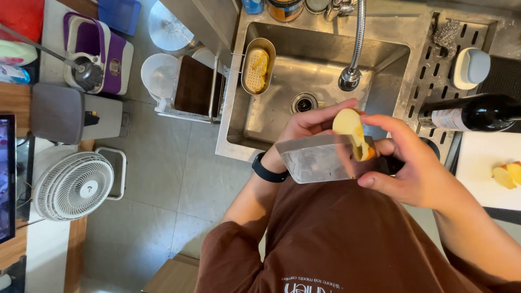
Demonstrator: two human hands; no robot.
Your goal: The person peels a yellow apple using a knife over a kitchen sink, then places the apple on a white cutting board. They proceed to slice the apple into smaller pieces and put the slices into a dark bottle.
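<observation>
At the middle of the frame, the left hand (304, 130) holds a peeled apple piece (348, 126) over the front edge of the steel sink (282, 108); its grip is closed on the fruit, with the fingers curled behind it and the thumb along the top. A black band (268, 172) sits on that wrist. The right hand (412, 168) is closed around the dark handle of a broad cleaver (317, 158), its thumb and forefinger reaching up beside the apple piece. The wide flat blade lies level across the lower centre of the frame, and its edge meets the fruit where a strip of orange-red peel shows.

In the sink, an oval metal strainer (258, 65) hangs on the left wall, holding a yellow sponge, and the flexible tap (355, 49) hangs above the drain. At the right, a dark wine bottle (477, 114) lies on its side on the draining surface, and cut apple slices (507, 174) rest on a white cutting board (477, 168) at the right edge. A white fan (73, 185) stands on the floor at lower left.
</observation>
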